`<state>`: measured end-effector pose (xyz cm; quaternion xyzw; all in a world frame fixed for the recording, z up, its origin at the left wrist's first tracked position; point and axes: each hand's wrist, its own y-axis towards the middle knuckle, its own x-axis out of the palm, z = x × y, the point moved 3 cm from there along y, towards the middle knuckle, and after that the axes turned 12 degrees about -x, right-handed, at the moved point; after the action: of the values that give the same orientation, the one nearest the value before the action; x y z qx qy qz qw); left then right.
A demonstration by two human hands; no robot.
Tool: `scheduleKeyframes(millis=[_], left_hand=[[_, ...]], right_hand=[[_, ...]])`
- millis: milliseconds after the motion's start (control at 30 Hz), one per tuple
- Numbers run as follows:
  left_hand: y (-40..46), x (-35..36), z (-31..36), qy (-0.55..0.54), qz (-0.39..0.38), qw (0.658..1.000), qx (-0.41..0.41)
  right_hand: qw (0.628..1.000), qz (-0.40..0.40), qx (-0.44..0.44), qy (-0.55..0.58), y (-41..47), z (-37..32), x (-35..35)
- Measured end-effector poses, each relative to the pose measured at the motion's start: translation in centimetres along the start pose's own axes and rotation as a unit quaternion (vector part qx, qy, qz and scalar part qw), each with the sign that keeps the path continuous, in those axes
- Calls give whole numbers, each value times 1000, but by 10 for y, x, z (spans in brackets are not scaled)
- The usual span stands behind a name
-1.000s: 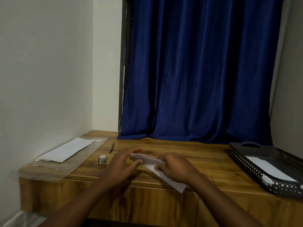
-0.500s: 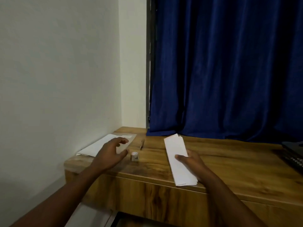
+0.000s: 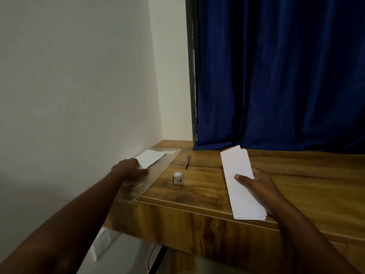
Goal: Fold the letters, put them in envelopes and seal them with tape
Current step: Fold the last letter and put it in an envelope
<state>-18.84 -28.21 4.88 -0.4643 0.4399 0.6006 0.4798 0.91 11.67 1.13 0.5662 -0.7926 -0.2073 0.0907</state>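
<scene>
The right hand (image 3: 256, 186) holds the folded letter (image 3: 240, 180) above the desk (image 3: 296, 175), its grip closed on the paper with the thumb pressed on top and the fingers underneath. The letter runs lengthwise away from that grip, its far end towards the blue curtain (image 3: 276, 76) and its near end past the desk's front edge. The left hand (image 3: 129, 169) reaches to the far left corner and rests on the near end of a white envelope (image 3: 151, 158), which lies on a clear plastic sleeve (image 3: 158, 171) by the wall; whether its grip has closed on the envelope I cannot tell. Between the two hands stand a small roll of tape (image 3: 178, 177) and, just beyond it, a pen (image 3: 187, 161).
</scene>
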Motion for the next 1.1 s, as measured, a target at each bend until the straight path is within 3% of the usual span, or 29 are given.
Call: scheduleKeyframes(millis=[200,367,533,633,733,833,967,1100], left_hand=[[4,-4,8,35,51,998,-4],[2,-14,8,10,138,990,2],[-9,-59,6,-126,285,950,-15],[-21,-96,8,-268,319,909,-22],[-35,-121,18,-426,284,858,36],[-59,-128,39,-579,219,781,84],[-96,-98,85,-736,32,671,77],[-137,-43,134,-776,-128,614,60]], right_hand=[[1000,1,1,9,0,1,1],[1000,1,2,4,0,0,1],[1000,11,1,4,1,2,-1],[1000,19,4,5,1,4,-1],[999,29,0,21,1,5,-1],[999,37,0,-9,1,4,-2],[997,58,-41,-13,-4,-8,-7],[991,78,-106,-28,-16,-22,-22]])
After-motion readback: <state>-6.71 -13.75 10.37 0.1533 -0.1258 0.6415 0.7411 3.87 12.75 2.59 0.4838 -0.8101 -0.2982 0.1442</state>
